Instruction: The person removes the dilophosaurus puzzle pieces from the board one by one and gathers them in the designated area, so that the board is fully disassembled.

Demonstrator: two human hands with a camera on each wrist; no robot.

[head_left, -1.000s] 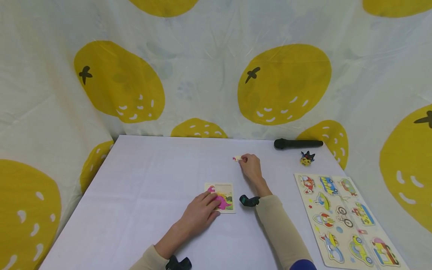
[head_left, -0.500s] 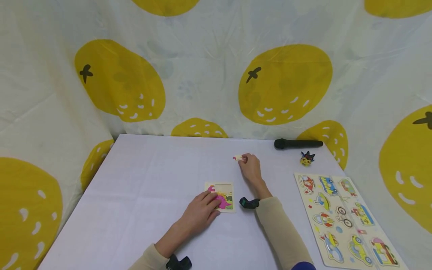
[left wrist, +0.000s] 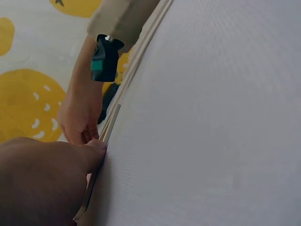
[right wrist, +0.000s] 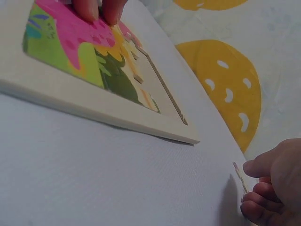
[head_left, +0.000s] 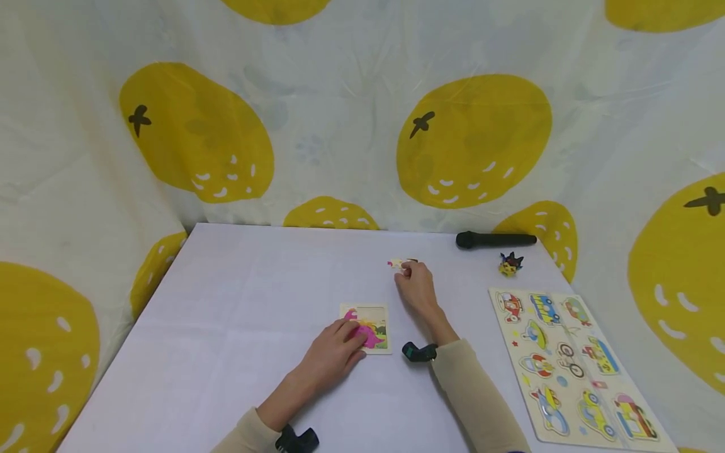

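A small square wooden jigsaw puzzle (head_left: 382, 347) with a pink dinosaur picture lies mid-table. Its far-right part shows bare wood within the frame, best seen in the right wrist view. My left hand (head_left: 335, 353) rests on the puzzle, fingertips pressing the pink picture and thumb at the near edge. Farther back, my right hand (head_left: 418, 286) pinches a small pale puzzle piece (head_left: 396, 264) with a pink mark. That piece appears nearly edge-on in the right wrist view (right wrist: 240, 177), between the thumb and curled fingers, close over the white tablecloth.
At the right lies a large wooden peg puzzle board (head_left: 557, 371) with vehicle pictures. Behind it are a small yellow-and-dark figurine (head_left: 510, 265) and a black microphone (head_left: 495, 240). A curtain (head_left: 334, 126) with yellow fruit prints hangs behind the table.
My right fingers have shifted slightly on the pale puzzle piece, and a dark part of it now shows above them. The left hand stays on the puzzle. The head view has moved slightly.
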